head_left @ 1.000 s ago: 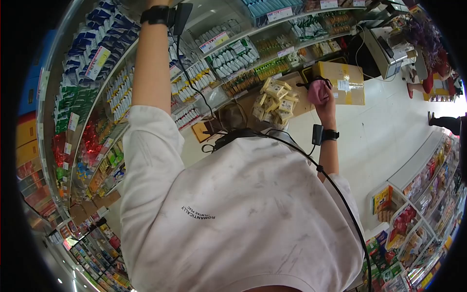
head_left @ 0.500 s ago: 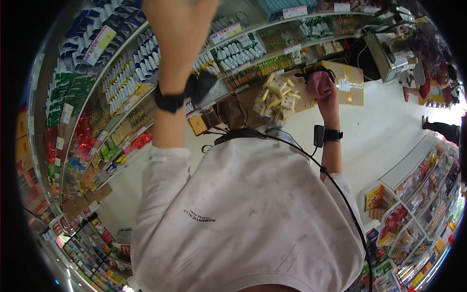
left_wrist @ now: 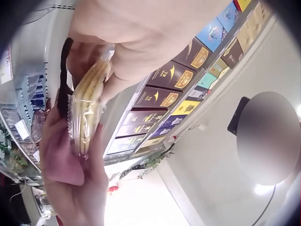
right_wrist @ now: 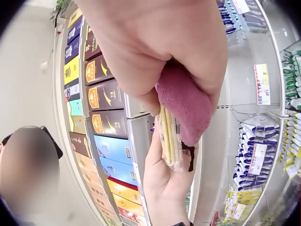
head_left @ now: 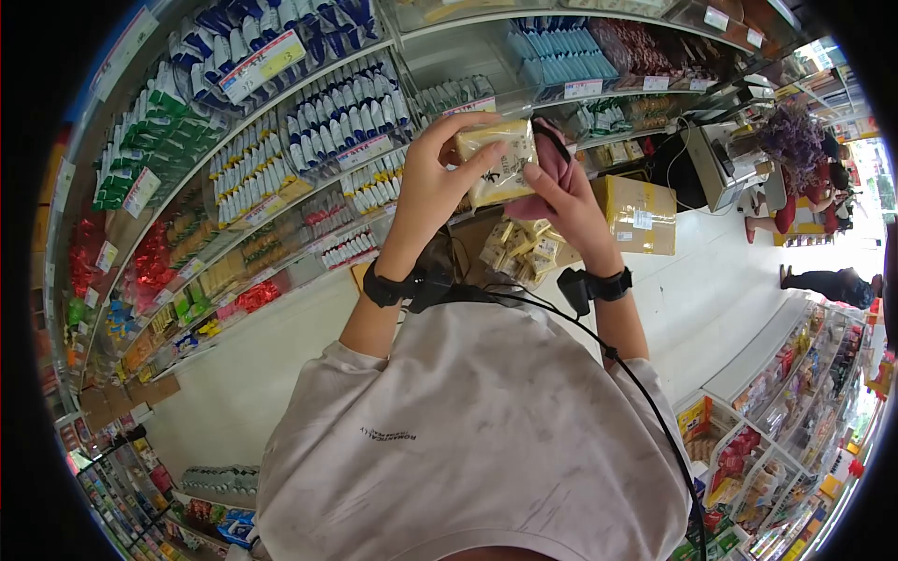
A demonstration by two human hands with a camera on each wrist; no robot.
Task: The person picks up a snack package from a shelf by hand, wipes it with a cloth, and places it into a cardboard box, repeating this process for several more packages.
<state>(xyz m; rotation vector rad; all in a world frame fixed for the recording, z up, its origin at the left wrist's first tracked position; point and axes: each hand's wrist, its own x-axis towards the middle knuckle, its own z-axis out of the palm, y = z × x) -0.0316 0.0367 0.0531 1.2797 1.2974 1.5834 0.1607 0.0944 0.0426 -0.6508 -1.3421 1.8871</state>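
Observation:
In front of the chest, my left hand (head_left: pixel 435 182) grips a clear-wrapped packet (head_left: pixel 496 164) of pale yellow, layered snacks with dark lettering. My right hand (head_left: pixel 575 210) pinches the packet's other side with the thumb across its face. That same hand also holds a bunched pink cloth (right_wrist: pixel 183 103) with a black strap, pressed against the back of the packet. Edge-on, the packet (left_wrist: pixel 87 110) shows its crimped wrapper end in the left wrist view. Below the hands lies a pile of similar yellow packets (head_left: pixel 519 251).
Shelves ahead and left hold bins of wrapped snacks (head_left: pixel 346 117) behind price tags. A taped cardboard box (head_left: pixel 641 215) stands right of the pile. More racks (head_left: pixel 786 402) line the right side. Boxed goods (left_wrist: pixel 157 96) fill a higher shelf. People (head_left: pixel 823 187) are at the far right.
My left hand has come down from the upper shelf with the packet. My right hand, still holding the pink cloth, has moved up and left to meet it, and now pinches the packet too.

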